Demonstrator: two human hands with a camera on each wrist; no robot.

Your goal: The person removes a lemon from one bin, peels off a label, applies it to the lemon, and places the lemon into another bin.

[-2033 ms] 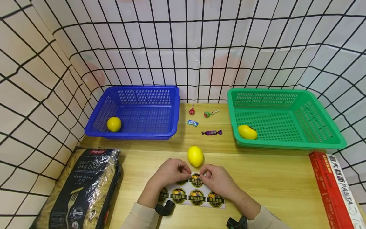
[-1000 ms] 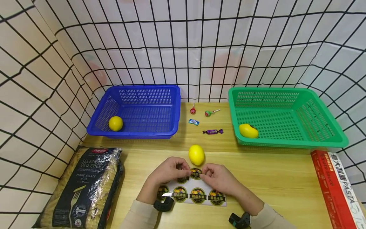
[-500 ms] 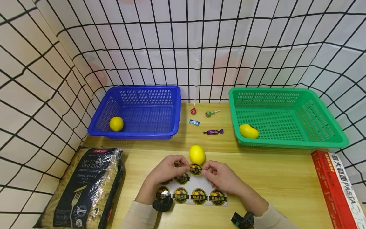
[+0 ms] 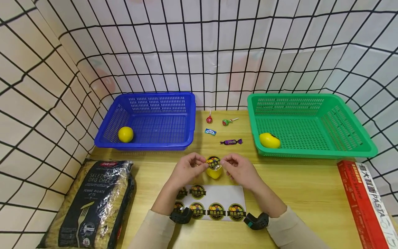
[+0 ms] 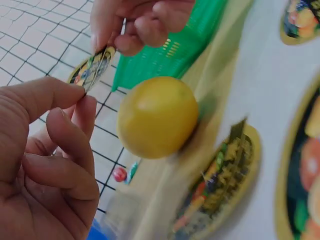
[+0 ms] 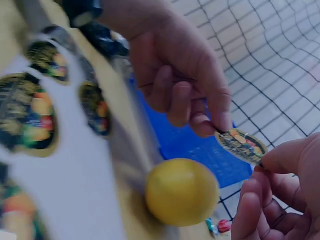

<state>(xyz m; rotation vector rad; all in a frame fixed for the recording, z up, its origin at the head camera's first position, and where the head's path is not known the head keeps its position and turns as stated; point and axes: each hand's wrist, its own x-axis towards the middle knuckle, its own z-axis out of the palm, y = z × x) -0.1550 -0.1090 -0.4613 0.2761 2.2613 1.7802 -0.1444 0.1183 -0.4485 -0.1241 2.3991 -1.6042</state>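
A round sticker (image 4: 213, 162), black and gold with fruit printed on it, is stretched between both hands. My left hand (image 4: 188, 168) pinches its left edge with thumb and forefinger; my right hand (image 4: 240, 170) pinches the right edge. Below it on the table sits a yellow lemon (image 4: 215, 173), partly covered by the sticker in the head view. Both wrist views show a gap between the sticker (image 5: 92, 70) and the lemon (image 5: 157, 117). Nearer the body lies the white sticker sheet (image 4: 225, 195) with several like stickers, its left part hidden by the left wrist.
A blue basket (image 4: 155, 144) holding a yellow round fruit (image 4: 125, 134) stands back left. Back right, a green basket (image 4: 317, 152) holds a yellow fruit (image 4: 269, 140). Between them lie two lollipops and two wrapped sweets (image 4: 231, 142). A pasta bag (image 4: 90, 204) and red box (image 4: 357, 204) flank the table.
Both hands have lifted the sticker off the sheet and carried it forward, over the lemon. A bare white spot shows where it was on the sheet.
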